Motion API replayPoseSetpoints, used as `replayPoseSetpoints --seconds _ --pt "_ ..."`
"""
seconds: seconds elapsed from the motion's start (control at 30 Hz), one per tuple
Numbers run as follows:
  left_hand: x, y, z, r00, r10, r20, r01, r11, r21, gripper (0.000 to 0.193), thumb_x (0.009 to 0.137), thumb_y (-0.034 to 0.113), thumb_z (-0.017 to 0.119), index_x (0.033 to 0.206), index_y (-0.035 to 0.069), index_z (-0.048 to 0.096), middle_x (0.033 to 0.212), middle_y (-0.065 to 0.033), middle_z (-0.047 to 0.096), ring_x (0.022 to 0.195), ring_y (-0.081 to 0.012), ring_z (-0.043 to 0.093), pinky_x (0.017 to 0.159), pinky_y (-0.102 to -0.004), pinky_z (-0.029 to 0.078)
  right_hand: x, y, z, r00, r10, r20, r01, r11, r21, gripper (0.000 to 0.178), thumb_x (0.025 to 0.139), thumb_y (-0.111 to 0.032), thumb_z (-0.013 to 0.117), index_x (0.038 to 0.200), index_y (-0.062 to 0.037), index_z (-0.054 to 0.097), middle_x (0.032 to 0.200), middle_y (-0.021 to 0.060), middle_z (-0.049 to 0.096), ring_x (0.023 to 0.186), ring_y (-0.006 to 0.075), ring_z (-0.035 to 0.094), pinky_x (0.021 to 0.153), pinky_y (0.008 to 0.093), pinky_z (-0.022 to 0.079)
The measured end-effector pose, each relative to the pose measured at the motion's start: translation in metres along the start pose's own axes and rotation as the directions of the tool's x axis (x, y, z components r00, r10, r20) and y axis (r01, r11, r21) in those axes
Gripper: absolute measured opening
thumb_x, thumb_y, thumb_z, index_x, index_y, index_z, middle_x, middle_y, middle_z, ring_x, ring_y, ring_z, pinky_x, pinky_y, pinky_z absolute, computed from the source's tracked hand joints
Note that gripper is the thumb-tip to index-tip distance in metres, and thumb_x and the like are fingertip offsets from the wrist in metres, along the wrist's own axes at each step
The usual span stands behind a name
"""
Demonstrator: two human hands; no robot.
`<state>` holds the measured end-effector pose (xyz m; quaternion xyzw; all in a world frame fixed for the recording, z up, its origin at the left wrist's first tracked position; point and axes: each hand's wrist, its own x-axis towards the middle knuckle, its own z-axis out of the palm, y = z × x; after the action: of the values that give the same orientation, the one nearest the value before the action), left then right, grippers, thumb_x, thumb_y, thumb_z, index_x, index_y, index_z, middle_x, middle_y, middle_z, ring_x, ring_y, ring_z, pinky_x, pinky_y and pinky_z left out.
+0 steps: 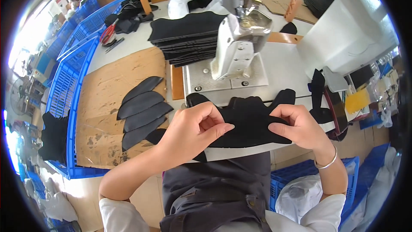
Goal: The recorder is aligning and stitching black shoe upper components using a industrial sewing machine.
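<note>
A black cut fabric piece (246, 122) with a scalloped upper edge is spread at the table's front edge, below the sewing machine. My left hand (199, 124) pinches its left side between thumb and fingers. On the opposite side my right hand (296, 124) grips the piece the same way, thumb towards the middle. The post-bed sewing machine (240, 47) stands just beyond, its post rising from a metal plate. Left of my left hand, several curved black pieces (143, 105) overlap in a fan on a brown cardboard sheet (101, 99).
Behind the cardboard's far right corner lies a tall stack of black pieces (186, 30). Red-handled scissors (108, 35) rest at the back left. Blue crates (71, 99) line the left side; another blue crate (349, 176) holds white plastic at lower right. Black strips (316, 90) lie at the right.
</note>
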<state>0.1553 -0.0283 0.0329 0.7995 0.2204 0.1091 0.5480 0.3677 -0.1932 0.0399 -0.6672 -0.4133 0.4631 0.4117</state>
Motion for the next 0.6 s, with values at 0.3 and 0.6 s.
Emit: replayPoseSetpoints --seconds 0.3,0.6 --pt "0.019 -0.007 0.007 0.936 0.34 -0.088 -0.308 0.915 0.261 0.045 0.074 0.022 0.082 0.107 0.004 0.057 0.103 -0.0061 0.065 0.099 -0.0175 0.06 0.082 -0.0316 0.048 -0.006 0.009 -0.006 0.949 -0.305 0.084 0.315 0.929 -0.191 0.018 0.087 -0.009 0.065 0.101 0.002 0.063 0.08 0.0067 0.063 0.069 0.0128 0.056 0.064 0.0271 0.045" --pt "0.034 -0.007 0.03 0.969 0.059 0.24 -0.126 0.953 0.275 0.034 0.081 0.029 0.072 0.077 -0.002 0.06 0.058 -0.0156 0.057 0.052 -0.0337 0.055 0.053 -0.0397 0.044 0.009 0.019 0.0 0.973 -0.221 0.062 0.229 0.905 -0.36 0.018 0.083 -0.006 0.067 0.099 0.0021 0.063 0.083 0.0104 0.063 0.074 0.0169 0.059 0.068 0.0294 0.046"
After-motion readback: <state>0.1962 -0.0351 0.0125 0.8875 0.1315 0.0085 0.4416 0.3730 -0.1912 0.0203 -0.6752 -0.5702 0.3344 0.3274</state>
